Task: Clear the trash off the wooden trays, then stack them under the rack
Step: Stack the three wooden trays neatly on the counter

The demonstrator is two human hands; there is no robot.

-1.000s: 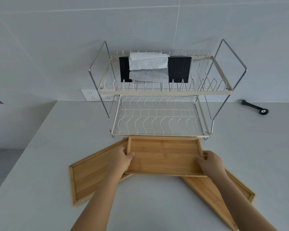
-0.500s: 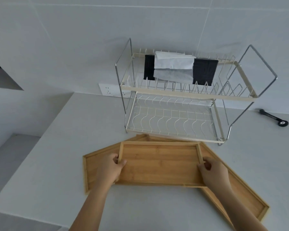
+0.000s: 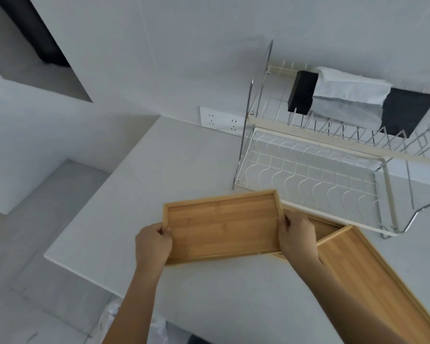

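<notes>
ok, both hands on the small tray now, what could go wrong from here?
1. The small tray is held by its short ends only, left hand and right hand; it looks tilted and could slip.
2. It overlaps a tray underneath and sits beside the long tray, so it may snag a rim.
3. The rack sits low over the counter; clearance underneath looks tight.

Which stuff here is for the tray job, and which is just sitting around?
For the job: small tray, held by left hand and right hand; big tray; rack.
Just around: tissue box, wall socket.
</notes>
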